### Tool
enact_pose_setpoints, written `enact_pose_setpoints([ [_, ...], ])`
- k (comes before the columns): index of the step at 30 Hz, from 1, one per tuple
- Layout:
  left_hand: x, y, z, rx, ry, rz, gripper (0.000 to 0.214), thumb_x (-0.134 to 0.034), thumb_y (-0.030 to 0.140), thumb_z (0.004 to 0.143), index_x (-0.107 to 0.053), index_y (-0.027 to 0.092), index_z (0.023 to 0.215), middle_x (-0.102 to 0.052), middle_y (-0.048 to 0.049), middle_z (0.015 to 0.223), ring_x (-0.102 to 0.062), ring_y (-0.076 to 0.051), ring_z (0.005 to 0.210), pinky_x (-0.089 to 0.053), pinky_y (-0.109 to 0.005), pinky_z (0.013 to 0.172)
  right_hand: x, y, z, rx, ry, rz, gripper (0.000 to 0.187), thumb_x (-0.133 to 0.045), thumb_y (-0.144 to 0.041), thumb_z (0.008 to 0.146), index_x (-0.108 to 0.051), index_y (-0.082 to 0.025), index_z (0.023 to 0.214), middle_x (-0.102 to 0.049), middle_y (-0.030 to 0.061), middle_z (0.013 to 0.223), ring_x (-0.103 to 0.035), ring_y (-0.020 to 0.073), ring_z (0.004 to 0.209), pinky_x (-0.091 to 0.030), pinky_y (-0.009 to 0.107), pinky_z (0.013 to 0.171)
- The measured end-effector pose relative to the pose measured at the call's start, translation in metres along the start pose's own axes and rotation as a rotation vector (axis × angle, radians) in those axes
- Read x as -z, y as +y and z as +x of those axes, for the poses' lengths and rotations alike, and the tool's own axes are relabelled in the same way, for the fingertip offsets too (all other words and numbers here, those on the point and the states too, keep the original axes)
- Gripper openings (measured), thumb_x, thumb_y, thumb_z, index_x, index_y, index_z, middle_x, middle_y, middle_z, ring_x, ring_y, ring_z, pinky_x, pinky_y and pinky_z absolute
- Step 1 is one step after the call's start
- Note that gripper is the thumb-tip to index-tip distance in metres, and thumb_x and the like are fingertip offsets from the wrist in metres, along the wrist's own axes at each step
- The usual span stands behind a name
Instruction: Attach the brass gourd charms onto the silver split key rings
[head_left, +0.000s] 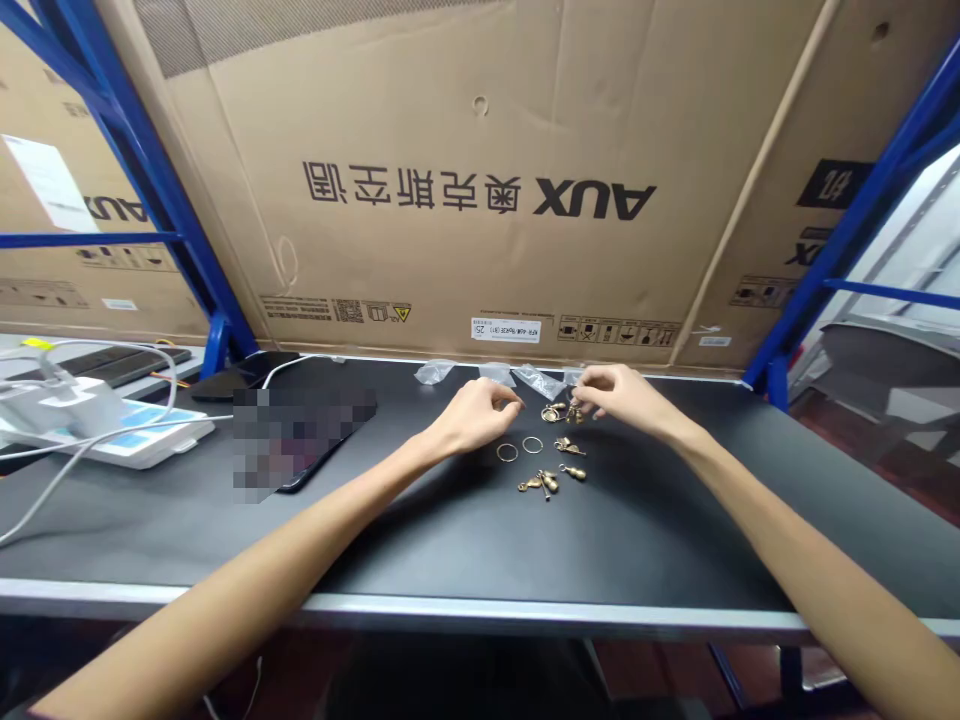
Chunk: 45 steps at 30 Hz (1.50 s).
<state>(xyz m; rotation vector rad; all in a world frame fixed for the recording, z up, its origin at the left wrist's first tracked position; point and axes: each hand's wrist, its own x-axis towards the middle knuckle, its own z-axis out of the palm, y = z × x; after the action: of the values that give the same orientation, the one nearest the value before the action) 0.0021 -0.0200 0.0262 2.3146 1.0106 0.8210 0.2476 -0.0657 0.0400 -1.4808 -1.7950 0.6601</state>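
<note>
1. The right hand point(619, 395) has its fingertips at a small brass charm point(574, 412); from here I cannot tell whether they pinch it or only touch it.
2. The left hand point(472, 418) is curled, its fingers drawn together near a brass ring point(552, 414). I cannot tell whether it holds anything.
3. Just below the hands lie two loose brass split rings point(520, 449), with more brass charms point(559, 465) beside them, all on a black tabletop point(675, 500).
4. Clear plastic bags point(538, 381) sit along the far edge, against a cardboard AUX carton point(480, 250).
5. Off to the left are a pixelated dark tablet point(300, 440) and white cables point(112, 432).
</note>
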Motion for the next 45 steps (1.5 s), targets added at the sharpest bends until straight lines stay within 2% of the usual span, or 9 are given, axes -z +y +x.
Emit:
enact_pose_setpoints([
  [4, 0.014, -0.009, 0.003, -0.056, -0.335, 0.181, 0.022, -0.062, 0.03, 0.076, -0.078, 0.018, 0.086, -0.066, -0.0016, 0.071, -0.055, -0.016, 0.061, -0.04, -0.027, 0.059, 0.017, 0.01, 0.003, -0.188, -0.173, -0.06, 0.013, -0.069, -0.03, 0.08, -0.066, -0.017, 0.076, -0.077, 0.0078, 0.082, -0.074, 0.0198, 0.072, -0.056, 0.027, 0.064],
  [7, 0.017, -0.011, 0.001, -0.086, -0.431, 0.187, 0.015, -0.065, 0.022, 0.072, -0.075, 0.02, 0.083, -0.069, -0.0008, 0.071, -0.06, -0.016, 0.063, -0.041, -0.025, 0.06, 0.019, 0.021, 0.005, -0.286, -0.251, -0.056, 0.017, -0.073, -0.032, 0.077, -0.068, -0.016, 0.078, -0.078, 0.0094, 0.08, -0.074, 0.0201, 0.071, -0.056, 0.027, 0.063],
  [12, 0.014, -0.004, -0.004, -0.138, -0.405, 0.355, 0.015, -0.057, 0.011, 0.071, -0.066, 0.02, 0.062, -0.066, -0.0021, 0.063, -0.055, -0.015, 0.055, -0.037, -0.027, 0.057, 0.021, 0.033, 0.007, -0.306, -0.247, -0.259, 0.023, -0.072, -0.039, 0.079, -0.075, -0.017, 0.086, -0.077, 0.009, 0.078, -0.072, 0.0205, 0.068, -0.055, 0.029, 0.062],
  [17, 0.008, 0.0, -0.006, -0.075, -0.341, 0.461, 0.011, -0.058, 0.012, 0.068, -0.061, 0.019, 0.061, -0.064, -0.0049, 0.064, -0.056, -0.018, 0.058, -0.036, -0.028, 0.058, 0.015, 0.019, 0.002, -0.106, 0.056, -0.563, 0.03, -0.063, -0.045, 0.087, -0.077, -0.02, 0.092, -0.077, 0.0097, 0.088, -0.07, 0.0253, 0.081, -0.05, 0.033, 0.073],
  [20, 0.001, -0.003, -0.005, -0.058, -0.24, 0.334, 0.002, -0.059, 0.019, 0.073, -0.06, 0.019, 0.071, -0.065, -0.0037, 0.068, -0.056, -0.017, 0.06, -0.036, -0.027, 0.057, -0.002, 0.003, -0.004, 0.102, -0.014, -0.382, 0.04, -0.051, -0.05, 0.095, -0.076, -0.019, 0.092, -0.076, 0.007, 0.088, -0.068, 0.0215, 0.078, -0.048, 0.031, 0.071],
  [23, -0.009, -0.005, -0.005, -0.057, -0.083, 0.146, 0.008, -0.058, 0.026, 0.078, -0.058, 0.018, 0.079, -0.064, -0.0022, 0.071, -0.056, -0.016, 0.062, -0.039, -0.027, 0.058, -0.022, -0.008, -0.01, 0.197, -0.169, -0.2, 0.037, -0.056, -0.053, 0.093, -0.076, -0.022, 0.096, -0.076, 0.0038, 0.088, -0.067, 0.0186, 0.071, -0.049, 0.03, 0.069],
  [29, -0.02, 0.002, -0.007, -0.054, 0.009, -0.067, 0.01, -0.058, 0.026, 0.08, -0.062, 0.017, 0.085, -0.063, 0.0002, 0.071, -0.057, -0.014, 0.063, -0.043, -0.025, 0.06, -0.037, -0.005, -0.01, 0.281, -0.101, -0.187, 0.031, -0.054, -0.042, 0.097, -0.077, -0.021, 0.096, -0.076, 0.005, 0.085, -0.068, 0.0197, 0.071, -0.049, 0.032, 0.071],
  [36, -0.021, 0.004, -0.008, 0.039, -0.129, -0.215, 0.031, -0.061, 0.043, 0.088, -0.072, 0.015, 0.09, -0.064, -0.0025, 0.064, -0.057, -0.014, 0.056, -0.042, -0.024, 0.051, -0.032, 0.009, -0.003, 0.434, -0.031, -0.484, 0.029, -0.052, -0.033, 0.1, -0.078, -0.026, 0.107, -0.077, 0.006, 0.102, -0.068, 0.0231, 0.089, -0.046, 0.032, 0.077],
  [45, -0.019, 0.006, -0.007, 0.06, -0.177, -0.433, 0.036, -0.067, 0.046, 0.085, -0.075, 0.011, 0.091, -0.063, -0.0029, 0.062, -0.049, -0.01, 0.048, -0.042, -0.024, 0.047, -0.029, 0.007, -0.004, 0.483, 0.016, -0.473, 0.029, -0.051, -0.031, 0.101, -0.079, -0.026, 0.104, -0.077, 0.0052, 0.099, -0.067, 0.0207, 0.086, -0.044, 0.029, 0.075],
])
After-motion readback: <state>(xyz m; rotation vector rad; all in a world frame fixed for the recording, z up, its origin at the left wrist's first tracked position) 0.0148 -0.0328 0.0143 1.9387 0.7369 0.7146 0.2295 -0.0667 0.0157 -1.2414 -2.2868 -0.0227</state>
